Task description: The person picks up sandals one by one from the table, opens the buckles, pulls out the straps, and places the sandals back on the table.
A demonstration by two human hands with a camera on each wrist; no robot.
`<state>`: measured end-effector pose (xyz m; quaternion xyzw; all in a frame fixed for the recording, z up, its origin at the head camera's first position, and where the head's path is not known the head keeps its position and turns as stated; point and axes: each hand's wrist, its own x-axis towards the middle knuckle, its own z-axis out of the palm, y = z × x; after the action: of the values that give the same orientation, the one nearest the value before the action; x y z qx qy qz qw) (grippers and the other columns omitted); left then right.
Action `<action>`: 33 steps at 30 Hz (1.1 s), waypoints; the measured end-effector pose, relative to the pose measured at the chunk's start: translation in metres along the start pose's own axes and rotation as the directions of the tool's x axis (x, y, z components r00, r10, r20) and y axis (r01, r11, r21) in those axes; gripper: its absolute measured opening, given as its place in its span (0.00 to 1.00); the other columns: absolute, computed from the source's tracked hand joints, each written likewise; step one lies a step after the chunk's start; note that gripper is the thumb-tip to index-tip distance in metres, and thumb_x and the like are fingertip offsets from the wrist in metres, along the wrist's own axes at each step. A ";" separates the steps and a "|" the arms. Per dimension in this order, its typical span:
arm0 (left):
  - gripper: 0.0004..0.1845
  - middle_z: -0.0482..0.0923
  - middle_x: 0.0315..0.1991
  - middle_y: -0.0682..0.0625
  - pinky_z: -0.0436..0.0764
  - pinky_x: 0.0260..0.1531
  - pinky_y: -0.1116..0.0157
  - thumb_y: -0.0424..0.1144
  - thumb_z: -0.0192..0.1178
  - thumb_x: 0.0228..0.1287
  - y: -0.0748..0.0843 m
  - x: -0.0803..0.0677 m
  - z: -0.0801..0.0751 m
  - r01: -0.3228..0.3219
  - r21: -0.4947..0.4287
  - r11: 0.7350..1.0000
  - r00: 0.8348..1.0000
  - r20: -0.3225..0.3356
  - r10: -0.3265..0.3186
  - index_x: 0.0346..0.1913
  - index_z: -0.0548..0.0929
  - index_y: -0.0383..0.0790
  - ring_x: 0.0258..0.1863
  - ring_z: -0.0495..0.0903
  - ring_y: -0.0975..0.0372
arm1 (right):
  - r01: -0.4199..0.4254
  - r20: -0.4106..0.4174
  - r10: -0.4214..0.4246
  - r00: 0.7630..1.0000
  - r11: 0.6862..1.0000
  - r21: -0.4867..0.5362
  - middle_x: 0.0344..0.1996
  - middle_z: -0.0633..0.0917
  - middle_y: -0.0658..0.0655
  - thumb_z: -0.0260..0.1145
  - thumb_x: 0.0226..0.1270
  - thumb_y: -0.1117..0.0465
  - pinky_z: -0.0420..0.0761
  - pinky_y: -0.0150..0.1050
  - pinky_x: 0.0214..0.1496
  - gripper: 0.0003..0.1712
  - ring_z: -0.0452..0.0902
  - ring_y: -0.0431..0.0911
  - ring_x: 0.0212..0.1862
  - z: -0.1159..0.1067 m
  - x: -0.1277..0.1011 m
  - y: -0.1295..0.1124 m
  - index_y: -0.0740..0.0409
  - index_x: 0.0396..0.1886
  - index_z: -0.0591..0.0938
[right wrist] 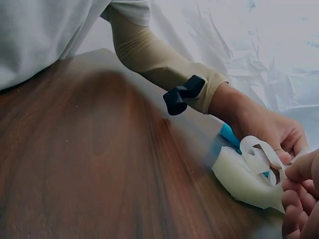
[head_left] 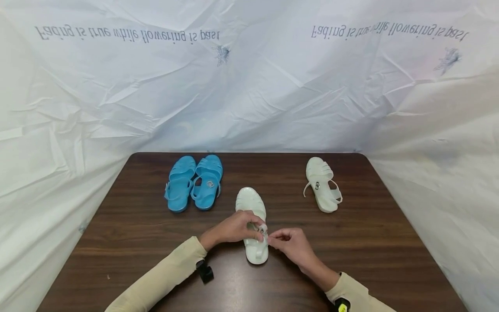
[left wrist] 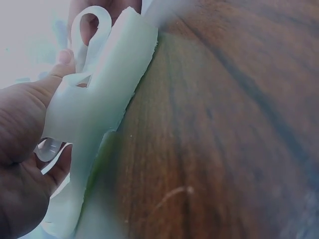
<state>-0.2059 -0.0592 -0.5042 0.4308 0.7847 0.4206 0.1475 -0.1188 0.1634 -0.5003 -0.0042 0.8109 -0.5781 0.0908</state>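
A white sandal (head_left: 249, 200) lies on the table with its toe pointing away from me. My left hand (head_left: 235, 227) reaches over it from the left, thumb and fingers pinching the side of the ankle strap near its metal buckle (head_left: 263, 229). From the right, my right hand (head_left: 293, 246) pinches the strap beside the buckle with thumb and forefinger. In the left wrist view the heel strap (left wrist: 103, 22) stands up in a loop above the sole. The right wrist view shows the strap (right wrist: 249, 147) curving over the heel, its end hidden by the fingers.
At the back left, two blue sandals (head_left: 179, 190) stand side by side. Another white sandal (head_left: 326, 201), its strap hanging loose, is at the back right. White sheeting (head_left: 249, 99) with printed lettering hangs behind and beside the brown wooden table (head_left: 128, 242).
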 end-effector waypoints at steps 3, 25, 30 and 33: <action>0.20 0.84 0.39 0.62 0.78 0.33 0.71 0.51 0.72 0.60 0.000 0.001 0.000 0.001 0.004 1.000 1.000 -0.003 -0.001 0.51 0.90 0.44 0.35 0.77 0.70 | 0.039 -0.044 -0.039 0.998 0.999 -0.003 0.29 0.89 0.53 0.76 0.63 0.60 0.78 0.31 0.33 0.07 0.79 0.39 0.31 0.003 -0.001 -0.001 0.59 0.35 0.91; 0.18 0.87 0.38 0.62 0.83 0.41 0.69 0.50 0.77 0.54 0.001 0.000 0.001 0.021 -0.063 0.998 0.998 -0.066 -0.025 0.45 0.87 0.50 0.39 0.84 0.72 | 0.076 -0.025 -0.073 0.997 0.991 0.107 0.34 0.87 0.58 0.75 0.66 0.59 0.85 0.37 0.32 0.15 0.82 0.44 0.33 0.008 0.005 0.000 0.67 0.44 0.87; 0.18 0.86 0.35 0.62 0.83 0.41 0.69 0.49 0.79 0.52 -0.002 0.000 0.001 0.014 -0.060 0.998 0.996 -0.085 -0.019 0.43 0.85 0.51 0.38 0.83 0.71 | 0.189 -0.089 -0.193 0.977 0.981 -0.047 0.30 0.87 0.51 0.78 0.61 0.60 0.83 0.32 0.34 0.10 0.82 0.39 0.31 0.012 0.008 0.002 0.59 0.39 0.91; 0.20 0.84 0.37 0.60 0.83 0.40 0.68 0.48 0.80 0.50 -0.004 0.000 0.002 0.003 -0.063 0.998 0.993 -0.114 -0.010 0.43 0.84 0.49 0.37 0.82 0.69 | 0.272 -0.123 -0.296 0.947 0.945 -0.183 0.26 0.86 0.44 0.79 0.59 0.61 0.82 0.31 0.33 0.05 0.81 0.36 0.30 0.014 0.009 0.003 0.52 0.35 0.92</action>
<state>-0.2065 -0.0590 -0.5083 0.3988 0.7797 0.4683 0.1172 -0.1249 0.1506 -0.5084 -0.0855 0.8509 -0.5154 -0.0551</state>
